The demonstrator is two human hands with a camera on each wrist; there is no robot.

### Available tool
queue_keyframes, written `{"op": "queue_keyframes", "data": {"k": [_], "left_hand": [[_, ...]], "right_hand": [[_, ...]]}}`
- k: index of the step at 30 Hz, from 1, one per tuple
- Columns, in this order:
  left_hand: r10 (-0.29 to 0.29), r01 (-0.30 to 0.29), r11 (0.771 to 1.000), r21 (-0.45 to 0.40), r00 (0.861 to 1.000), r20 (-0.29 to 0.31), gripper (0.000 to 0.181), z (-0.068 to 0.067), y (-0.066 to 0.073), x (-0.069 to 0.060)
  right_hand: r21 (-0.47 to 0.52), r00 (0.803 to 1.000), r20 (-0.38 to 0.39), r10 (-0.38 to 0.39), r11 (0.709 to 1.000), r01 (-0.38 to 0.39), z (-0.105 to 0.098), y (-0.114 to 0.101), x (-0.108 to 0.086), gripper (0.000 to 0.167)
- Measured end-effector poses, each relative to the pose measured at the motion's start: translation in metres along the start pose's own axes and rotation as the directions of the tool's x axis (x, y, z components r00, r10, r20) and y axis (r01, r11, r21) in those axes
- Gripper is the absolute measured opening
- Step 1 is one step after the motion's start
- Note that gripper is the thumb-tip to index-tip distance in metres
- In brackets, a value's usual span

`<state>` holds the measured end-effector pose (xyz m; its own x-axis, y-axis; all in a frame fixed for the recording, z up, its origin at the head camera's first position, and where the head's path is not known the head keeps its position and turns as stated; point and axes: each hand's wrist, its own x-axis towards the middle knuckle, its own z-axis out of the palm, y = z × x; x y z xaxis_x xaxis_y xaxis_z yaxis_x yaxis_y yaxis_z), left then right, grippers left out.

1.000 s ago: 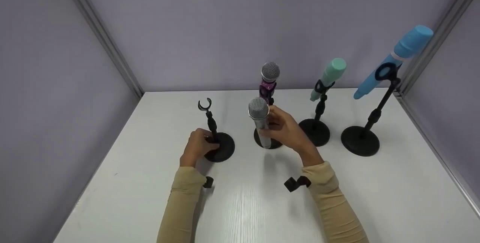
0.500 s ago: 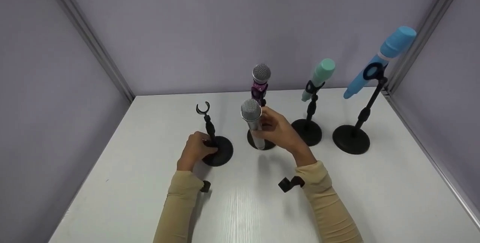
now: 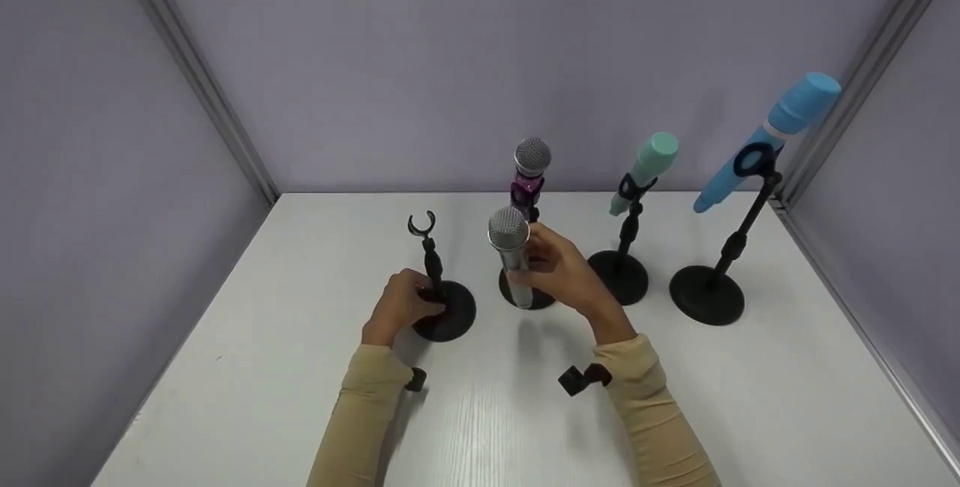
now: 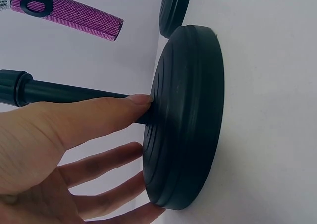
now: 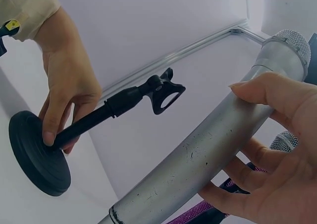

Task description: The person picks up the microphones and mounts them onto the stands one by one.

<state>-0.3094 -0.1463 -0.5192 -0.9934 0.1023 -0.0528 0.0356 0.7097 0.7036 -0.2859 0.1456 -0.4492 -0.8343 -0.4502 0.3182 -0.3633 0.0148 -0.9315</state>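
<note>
My left hand (image 3: 405, 303) holds a black microphone stand (image 3: 433, 262) low down, its thumb at the foot of the pole and fingers by the round base (image 4: 193, 115). The stand's clip (image 3: 421, 224) is bare. A silver microphone (image 3: 517, 266) is in my right hand (image 3: 562, 269), gripped along its body between thumb and fingers, mesh head up. It is tilted and held above the table, to the right of the bare clip and apart from it. In the right wrist view the silver microphone (image 5: 183, 159) shows scuff marks along its handle.
Behind the silver microphone stands a purple microphone (image 3: 529, 179) in its own stand. Further right are a mint-green microphone (image 3: 651, 164) and a taller blue microphone (image 3: 787, 119), both on black stands. Grey panels enclose the white table (image 3: 300, 397) at the back and sides.
The head view has shifted a little. Against the other stands, the left hand's stand has slid slightly to the right. The right hand still grips the silver microphone, almost unmoved.
</note>
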Motion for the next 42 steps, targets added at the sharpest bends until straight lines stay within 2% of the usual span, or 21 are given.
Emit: {"op": "queue_keyframes", "data": {"k": [13,22,34,42], "left_hand": [[-0.01,0.01,1.0,0.005,1.0,0.012,0.029,0.001,0.003,0.007],[-0.002,0.002,1.0,0.01,1.0,0.012,0.029,0.001,0.007,0.003],[0.002,-0.003,1.0,0.029,0.999,0.054,0.038,0.005,0.015,0.001],[0.026,-0.029,0.999,0.035,0.995,0.098,0.031,0.007,0.022,0.001]], "right_hand": [[-0.005,1.0,-0.017,0.006,1.0,-0.006,-0.005,-0.001,0.003,0.055],[-0.002,1.0,-0.005,-0.001,1.0,0.001,-0.005,-0.002,0.005,0.056],[-0.013,1.0,-0.013,0.006,1.0,-0.007,-0.005,-0.009,0.003,0.058],[-0.006,1.0,-0.021,-0.003,1.0,0.003,-0.005,-0.009,0.003,0.061]]}}
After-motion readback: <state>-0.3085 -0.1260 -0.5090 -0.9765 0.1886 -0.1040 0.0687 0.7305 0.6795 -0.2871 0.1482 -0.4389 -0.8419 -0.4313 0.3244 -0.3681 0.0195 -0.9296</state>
